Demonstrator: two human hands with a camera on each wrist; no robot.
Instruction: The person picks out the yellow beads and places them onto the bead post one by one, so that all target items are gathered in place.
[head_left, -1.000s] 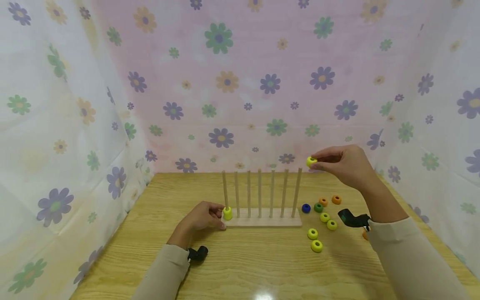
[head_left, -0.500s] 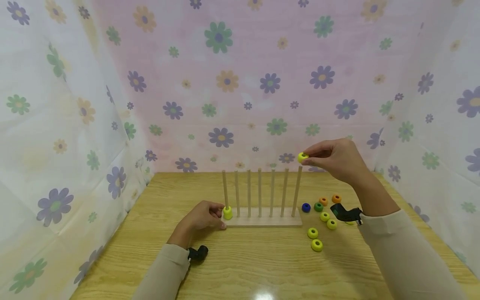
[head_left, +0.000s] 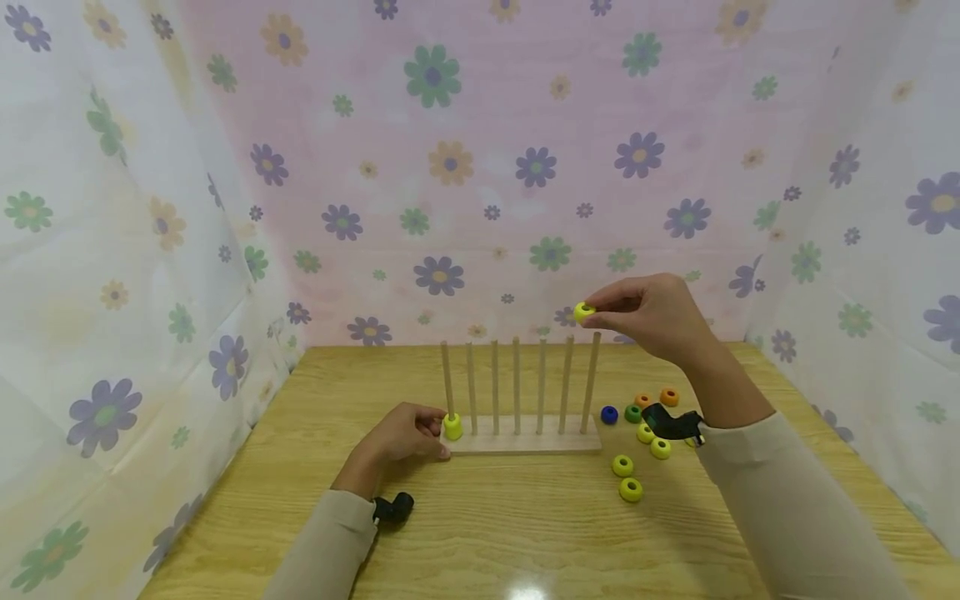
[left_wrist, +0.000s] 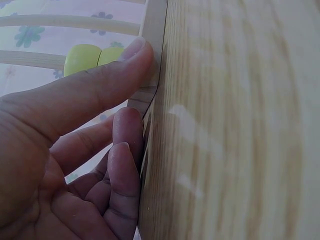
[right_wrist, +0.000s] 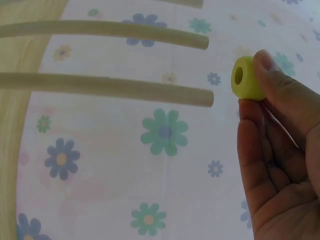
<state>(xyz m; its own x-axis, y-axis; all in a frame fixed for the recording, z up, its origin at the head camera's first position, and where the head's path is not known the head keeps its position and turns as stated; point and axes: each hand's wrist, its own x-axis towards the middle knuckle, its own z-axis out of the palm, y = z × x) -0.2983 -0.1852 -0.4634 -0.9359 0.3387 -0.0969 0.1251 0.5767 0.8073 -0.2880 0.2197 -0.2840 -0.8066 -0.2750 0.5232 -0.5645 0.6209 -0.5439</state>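
A wooden peg rack (head_left: 525,444) with several upright pegs stands on the table. Yellow beads (head_left: 452,427) are stacked low on its leftmost peg; a seam between two shows in the left wrist view. My left hand (head_left: 405,432) grips the left end of the base, thumb (left_wrist: 110,90) along its front edge, other fingers curled at the end. Up above the right-hand pegs, my right hand (head_left: 651,317) pinches a yellow bead (head_left: 584,313) between thumb and fingers. In the right wrist view this bead (right_wrist: 247,79) is apart from the nearest peg tip (right_wrist: 202,97), its hole visible.
Loose beads lie right of the rack: a blue bead (head_left: 609,415), a green bead (head_left: 633,413), orange beads (head_left: 670,397) and several yellow beads (head_left: 631,489). The right wrist camera (head_left: 672,422) partly covers some. Flowered cloth (head_left: 487,167) encloses the table's back and sides.
My right hand has moved left with the yellow bead and risen slightly, from right of the rack to above its right-hand pegs. My left hand keeps its grip on the base.
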